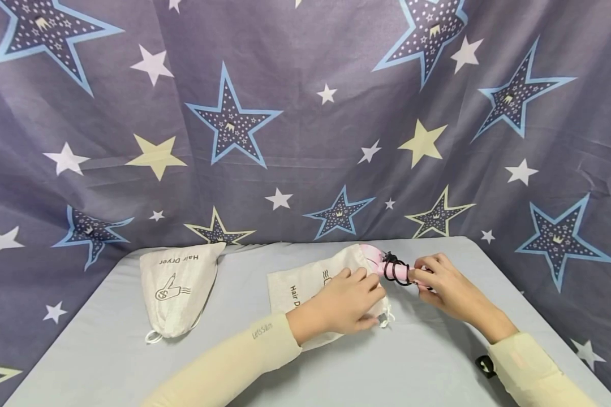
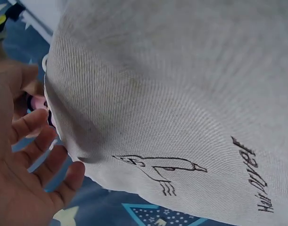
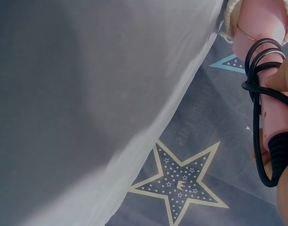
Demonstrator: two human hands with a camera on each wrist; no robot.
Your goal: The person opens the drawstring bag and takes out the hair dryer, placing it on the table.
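Note:
A white drawstring bag (image 1: 295, 277) printed with hair dryer lettering lies at the middle of the table, its mouth turned right. My left hand (image 1: 343, 302) reaches over that mouth, bent fingertips (image 2: 74, 175) at the cloth edge. Part of a pink hair dryer (image 1: 371, 255) sits inside the mouth, and the bag hides the rest. Its handle sticks out to the right, with a black cord (image 3: 253, 87) looped round it. My right hand (image 1: 445, 287) grips this handle near the end where the cord comes out.
A second white drawstring bag (image 1: 180, 288), full-looking and printed alike, lies at the left of the table (image 1: 417, 362). Behind the table hangs a grey-purple curtain (image 1: 295, 135) with stars. White cord ends (image 1: 386, 319) hang beside the middle bag's mouth.

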